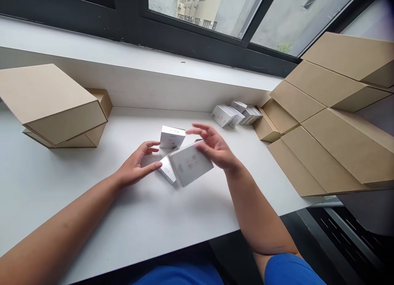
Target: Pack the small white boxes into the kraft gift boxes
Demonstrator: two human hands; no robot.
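Observation:
My right hand [214,145] grips a small white box [191,164] by its upper right corner, thumb on the printed face. The box is tilted, slightly blurred and held above the table. Behind it stands another white box [172,138] with faint printing on its front. A third white box [167,170] lies at an angle on the table, partly hidden by the held one. Just left of these boxes is my left hand [140,164], its fingers and thumb apart and holding nothing. Its thumb tip comes close to the lying box; whether they touch I cannot tell.
Several white boxes [223,115] stand in rows against the back ledge. Large tan cartons [347,145] are stacked at the right, and more tan cartons [61,108] sit at the left. The white table [147,231] ends at a front edge near my body.

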